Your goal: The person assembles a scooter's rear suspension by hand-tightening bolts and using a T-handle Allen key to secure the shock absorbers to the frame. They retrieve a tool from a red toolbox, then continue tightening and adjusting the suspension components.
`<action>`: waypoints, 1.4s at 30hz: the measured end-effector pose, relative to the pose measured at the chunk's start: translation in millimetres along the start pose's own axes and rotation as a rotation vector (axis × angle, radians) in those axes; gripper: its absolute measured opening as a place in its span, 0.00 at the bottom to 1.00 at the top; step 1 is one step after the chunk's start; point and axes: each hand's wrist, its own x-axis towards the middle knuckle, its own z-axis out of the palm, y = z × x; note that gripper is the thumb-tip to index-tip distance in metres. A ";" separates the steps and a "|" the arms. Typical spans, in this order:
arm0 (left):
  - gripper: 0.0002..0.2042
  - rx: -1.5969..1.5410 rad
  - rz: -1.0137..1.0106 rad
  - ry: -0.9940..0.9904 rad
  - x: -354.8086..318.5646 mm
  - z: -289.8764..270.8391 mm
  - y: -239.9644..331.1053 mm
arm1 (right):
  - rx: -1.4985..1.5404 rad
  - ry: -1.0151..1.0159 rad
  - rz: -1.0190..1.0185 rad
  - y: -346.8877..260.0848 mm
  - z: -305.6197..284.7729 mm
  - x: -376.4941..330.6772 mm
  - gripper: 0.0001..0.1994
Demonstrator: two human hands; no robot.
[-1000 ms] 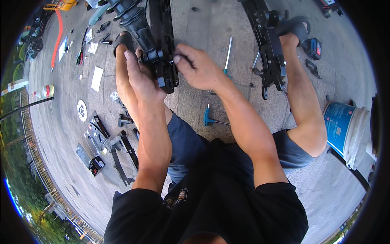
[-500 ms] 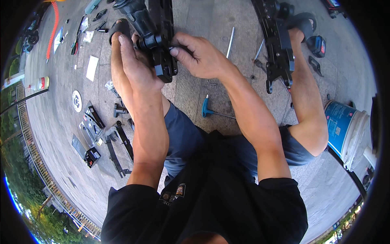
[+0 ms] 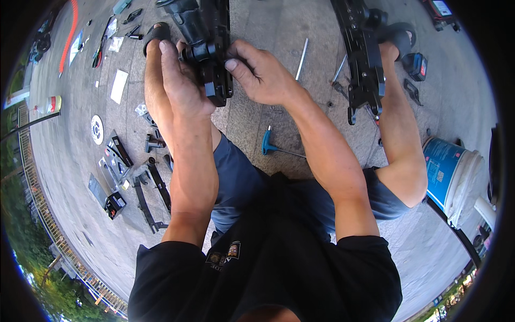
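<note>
My left hand point(image 3: 185, 88) is closed around the lower end of a black metal frame part point(image 3: 216, 86) with a bolted joint. A thick black cylindrical piece point(image 3: 185, 24) slants up from that joint. My right hand point(image 3: 264, 75) is at the part's right side, thumb and bent forefinger pinched against it near the joint. Whatever lies between those fingertips is too small or hidden to make out. Farther right stands a second, similar black metal frame part point(image 3: 362, 59), touched by neither hand. A blue-handled hex key point(image 3: 270, 144) lies on the paving below my right forearm.
Left on the paving are black brackets point(image 3: 160, 188), a small black box point(image 3: 114, 204), a white slotted disc point(image 3: 96, 130), a paper sheet point(image 3: 119, 86) and an orange coiled hose point(image 3: 68, 37). At right are a blue-and-white bucket point(image 3: 450, 177) and a black battery pack point(image 3: 414, 66). Metal rods point(image 3: 302, 59) lie ahead.
The whole view has shifted slightly. Both hands keep their places on the black metal part; my right thumb and forefinger stay pinched at its side, with only a slight move.
</note>
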 end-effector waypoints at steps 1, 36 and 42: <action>0.23 0.086 0.027 0.053 0.7 -1.0 0.0 | -0.007 0.002 0.016 -1.2 0.9 0.7 0.14; 0.25 -0.067 -0.207 -0.126 -5.1 10.4 4.8 | -0.389 -0.058 0.682 56.1 -20.4 -53.8 0.12; 0.27 -0.108 -0.096 -0.192 1.7 -8.3 -9.0 | -0.667 -0.308 0.668 113.4 11.9 -117.1 0.14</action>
